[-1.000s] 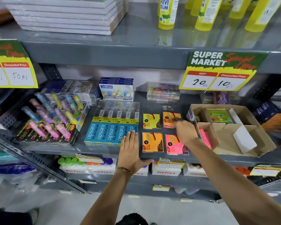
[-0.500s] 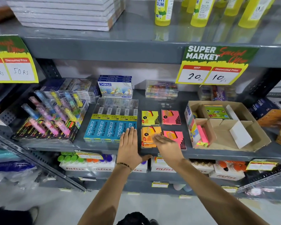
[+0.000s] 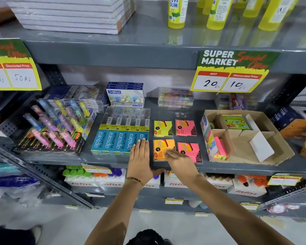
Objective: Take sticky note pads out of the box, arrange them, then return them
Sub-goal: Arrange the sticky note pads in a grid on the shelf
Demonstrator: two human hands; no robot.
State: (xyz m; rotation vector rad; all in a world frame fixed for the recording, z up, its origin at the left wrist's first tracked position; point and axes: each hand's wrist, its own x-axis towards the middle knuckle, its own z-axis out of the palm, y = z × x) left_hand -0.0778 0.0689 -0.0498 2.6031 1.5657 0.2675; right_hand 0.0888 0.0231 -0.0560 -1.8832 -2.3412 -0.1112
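Several sticky note pads lie in a two-by-two block on the grey shelf (image 3: 175, 106): a yellow pad (image 3: 162, 128) and a pink pad (image 3: 185, 127) behind, an orange pad (image 3: 162, 147) and a second pink pad (image 3: 190, 150) in front. My right hand (image 3: 181, 162) lies flat with its fingertips on the orange pad's front right corner. My left hand (image 3: 141, 159) rests flat on the shelf edge just left of the orange pad, fingers together. The open cardboard box (image 3: 265, 152) stands to the right, with pink and green pads in its compartments.
Blue Apsara pencil packs (image 3: 118, 138) sit against my left hand. Highlighter packs (image 3: 57, 126) lie further left, Doms boxes (image 3: 125, 94) behind. A price sign (image 3: 231, 71) hangs from the upper shelf. Fitfizz boxes (image 3: 173, 183) fill the shelf below.
My right hand has pulled back from the rear pad by the box to the front orange pad. The rear right pad now shows pink. My left hand has stayed put.
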